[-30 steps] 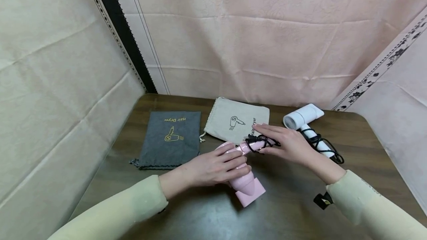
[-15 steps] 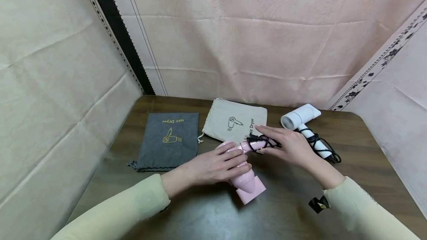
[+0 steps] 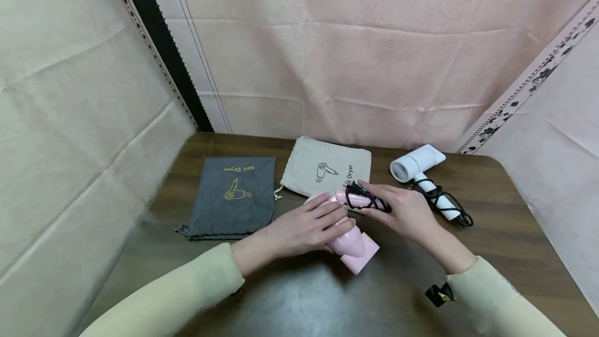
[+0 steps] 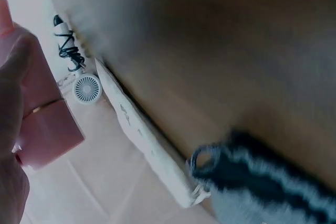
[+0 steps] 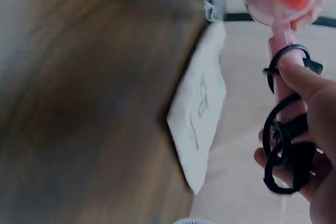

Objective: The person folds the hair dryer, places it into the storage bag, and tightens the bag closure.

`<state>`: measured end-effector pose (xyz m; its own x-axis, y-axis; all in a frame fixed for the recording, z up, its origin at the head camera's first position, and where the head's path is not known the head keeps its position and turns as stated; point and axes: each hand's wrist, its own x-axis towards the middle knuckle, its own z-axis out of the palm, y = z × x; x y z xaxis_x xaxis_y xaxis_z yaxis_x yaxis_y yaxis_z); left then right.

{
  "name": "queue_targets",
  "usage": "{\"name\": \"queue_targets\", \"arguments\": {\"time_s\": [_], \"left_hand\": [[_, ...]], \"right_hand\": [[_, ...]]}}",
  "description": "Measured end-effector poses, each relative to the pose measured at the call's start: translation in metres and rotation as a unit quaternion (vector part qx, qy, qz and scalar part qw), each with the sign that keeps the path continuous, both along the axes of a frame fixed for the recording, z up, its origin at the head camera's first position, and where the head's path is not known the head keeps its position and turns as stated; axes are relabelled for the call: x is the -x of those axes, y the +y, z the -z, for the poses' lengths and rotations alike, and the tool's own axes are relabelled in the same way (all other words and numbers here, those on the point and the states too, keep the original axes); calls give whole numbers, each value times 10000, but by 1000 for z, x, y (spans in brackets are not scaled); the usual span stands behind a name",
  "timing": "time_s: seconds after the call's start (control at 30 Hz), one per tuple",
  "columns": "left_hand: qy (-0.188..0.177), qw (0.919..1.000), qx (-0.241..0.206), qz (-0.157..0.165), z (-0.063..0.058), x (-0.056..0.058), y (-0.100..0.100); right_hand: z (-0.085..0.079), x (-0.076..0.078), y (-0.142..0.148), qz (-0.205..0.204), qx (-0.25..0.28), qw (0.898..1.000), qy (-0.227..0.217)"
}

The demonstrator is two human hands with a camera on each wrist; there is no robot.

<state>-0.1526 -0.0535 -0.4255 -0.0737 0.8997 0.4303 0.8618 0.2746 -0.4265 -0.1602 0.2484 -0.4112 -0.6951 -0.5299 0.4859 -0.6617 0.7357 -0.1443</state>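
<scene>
A pink hair dryer (image 3: 348, 242) with a flat square nozzle (image 3: 361, 255) is held in both hands above the table. My left hand (image 3: 304, 229) grips its barrel, fingers over the top. My right hand (image 3: 406, 211) holds the handle, which has a black cord (image 3: 369, 199) wound around it. In the right wrist view the thumb lies along the pink handle (image 5: 283, 40), and loops of cord hang beside the fingers. The left wrist view shows the barrel's end (image 4: 50, 135) close to the left hand. Part of the barrel is hidden under the left fingers.
Left on the wooden table (image 3: 290, 300) lies a dark grey drawstring bag (image 3: 234, 212) printed "Hair Dryer". A cream drawstring bag (image 3: 304, 173) lies behind the pink dryer. At the right is a white hair dryer (image 3: 423, 163) with its black cord wrapped. Cloth curtains (image 3: 327, 56) stand around the table.
The pink dryer has turned slightly, its nozzle shifting up and to the right, both hands staying on it. The whole view has slid a little to the right, so the bags appear further left.
</scene>
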Motion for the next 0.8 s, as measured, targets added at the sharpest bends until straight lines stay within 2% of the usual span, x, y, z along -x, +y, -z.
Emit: {"name": "queue_targets", "arguments": {"time_s": [0.17, 0.3, 0.43, 0.6, 0.8], "left_hand": [[-79, 9999, 54, -93, -4, 2, -2], [90, 9999, 93, 15, -6, 2, -7], [294, 9995, 41, 93, -7, 2, -12], [484, 9988, -16, 70, -7, 4, -16], [491, 9988, -78, -4, -5, 6, -18]], "right_hand": [[1, 5, 0, -259, 294, 9974, -604], [-4, 7, 1, -618, 267, 9903, -1215], [-12, 12, -1, -950, 217, 9824, -1592], [-16, 15, -6, -1201, 348, 9770, -1727], [-12, 12, -12, -1115, 564, 9797, -1570]]}}
